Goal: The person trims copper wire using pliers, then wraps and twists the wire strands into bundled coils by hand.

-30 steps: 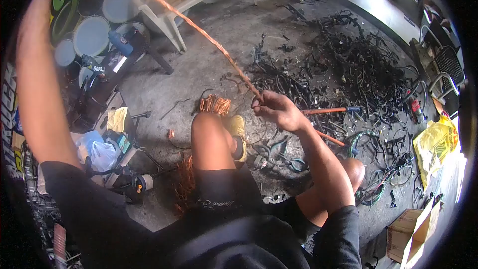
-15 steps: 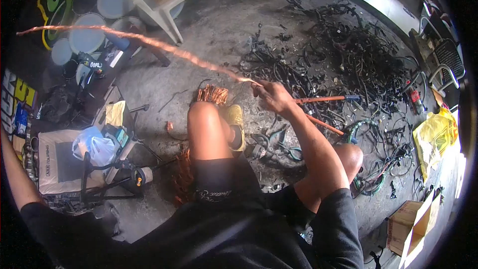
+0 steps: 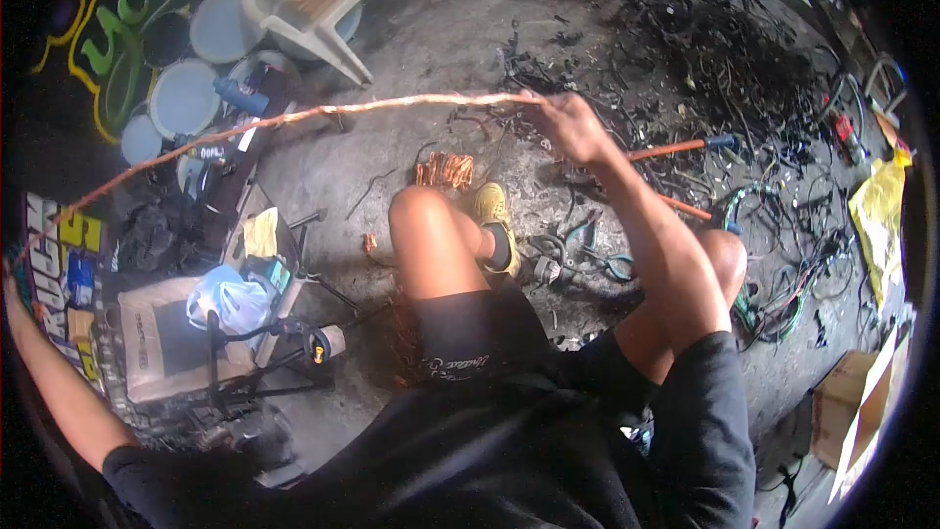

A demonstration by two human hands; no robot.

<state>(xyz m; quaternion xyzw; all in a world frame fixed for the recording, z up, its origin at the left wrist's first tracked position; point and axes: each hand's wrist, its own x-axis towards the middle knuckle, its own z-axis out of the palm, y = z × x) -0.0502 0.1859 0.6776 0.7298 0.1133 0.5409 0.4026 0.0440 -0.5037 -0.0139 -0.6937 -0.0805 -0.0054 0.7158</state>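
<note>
My right hand (image 3: 571,125) is closed on one end of a long bare copper wire strand (image 3: 372,105). The strand bows across the view and slopes down to the far left, where its other end meets my left hand (image 3: 12,279). That hand sits at the dark rim of the view, with its fingers hidden. Below the strand, a bundle of folded copper wire (image 3: 444,170) lies on the floor beside my yellow shoe (image 3: 492,204). Just right of my right hand is a long orange handle with a dark blue grip (image 3: 676,149); a second such handle (image 3: 685,206) lies below it.
Dark cable scraps (image 3: 705,49) cover the floor at the upper right. A folding chair (image 3: 162,333) with a plastic bag (image 3: 230,299) stands at left. A white plastic bench (image 3: 313,29) stands at the back. To the right are a yellow bag (image 3: 879,220) and a cardboard box (image 3: 844,402).
My right hand has risen slightly and moved right. The strand's far end has dropped from the upper left to my left hand, so it now bows upward. The whole view has shifted.
</note>
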